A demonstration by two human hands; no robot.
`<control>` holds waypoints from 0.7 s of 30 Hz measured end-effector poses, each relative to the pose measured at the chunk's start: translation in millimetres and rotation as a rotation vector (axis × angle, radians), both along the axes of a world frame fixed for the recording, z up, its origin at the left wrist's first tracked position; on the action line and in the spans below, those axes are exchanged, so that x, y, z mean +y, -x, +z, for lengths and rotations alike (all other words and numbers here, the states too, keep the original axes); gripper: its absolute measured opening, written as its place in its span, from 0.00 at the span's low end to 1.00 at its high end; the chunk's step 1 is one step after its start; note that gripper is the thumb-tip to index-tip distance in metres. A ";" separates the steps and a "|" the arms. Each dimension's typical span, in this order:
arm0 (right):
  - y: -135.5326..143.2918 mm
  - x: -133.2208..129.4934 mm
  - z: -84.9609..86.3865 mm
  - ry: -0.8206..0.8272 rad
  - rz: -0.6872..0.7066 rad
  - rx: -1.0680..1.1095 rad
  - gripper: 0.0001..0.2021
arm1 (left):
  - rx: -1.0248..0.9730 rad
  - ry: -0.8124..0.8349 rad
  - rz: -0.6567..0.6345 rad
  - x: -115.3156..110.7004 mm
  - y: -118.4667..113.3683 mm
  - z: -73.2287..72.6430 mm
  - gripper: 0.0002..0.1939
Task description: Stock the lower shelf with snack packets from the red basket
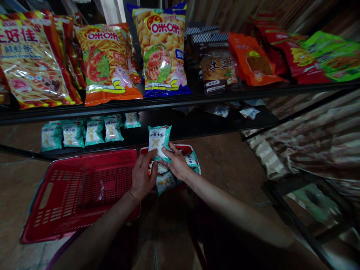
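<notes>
Packet (159, 139) in both hands (142, 178) (179, 165), shelf edge (202, 132) beyond, open floor (242, 174) right

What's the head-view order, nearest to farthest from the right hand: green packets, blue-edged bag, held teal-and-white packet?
From the right hand:
1. Held teal-and-white packet: touching it.
2. Blue-edged bag: upper shelf, ahead and slightly left.
3. Green packets: upper shelf, at the far right of the view.

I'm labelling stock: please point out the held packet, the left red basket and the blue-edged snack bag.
Held packet (159, 140), head view: its printed front.
Left red basket (110, 185), head view: its inner floor.
Blue-edged snack bag (160, 47), head view: its printed front.
</notes>
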State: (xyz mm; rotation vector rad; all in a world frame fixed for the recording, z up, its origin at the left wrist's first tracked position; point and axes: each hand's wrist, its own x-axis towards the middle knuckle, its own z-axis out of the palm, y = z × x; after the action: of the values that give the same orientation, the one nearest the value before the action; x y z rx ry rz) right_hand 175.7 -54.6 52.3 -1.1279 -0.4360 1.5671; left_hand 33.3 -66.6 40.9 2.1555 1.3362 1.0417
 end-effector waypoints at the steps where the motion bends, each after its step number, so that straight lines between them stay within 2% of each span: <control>1: -1.5 0.8 -0.2 0.019 -0.009 0.012 0.21 | -0.031 0.017 0.028 2.2 1.4 1.1 0.18; 7: -6.6 4.8 -4.0 0.093 -0.026 0.070 0.15 | -0.250 0.251 0.239 16.2 8.2 -1.1 0.15; 14: -2.8 5.6 -4.8 0.128 -0.024 0.093 0.11 | -0.706 0.759 0.165 22.5 6.1 -2.4 0.20; 17: -3.4 6.8 -8.0 0.137 -0.023 0.081 0.11 | -0.806 0.873 0.140 21.9 3.0 -1.5 0.20; 21: -5.2 8.2 -12.3 0.155 -0.055 0.065 0.12 | -0.910 0.924 0.139 22.3 0.4 -4.4 0.20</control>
State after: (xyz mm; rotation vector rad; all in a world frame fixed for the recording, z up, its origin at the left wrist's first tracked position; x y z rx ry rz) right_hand 180.9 -46.4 40.0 -1.1929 -0.2406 1.6057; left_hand 32.9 -44.3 36.5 0.7633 1.1406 0.9698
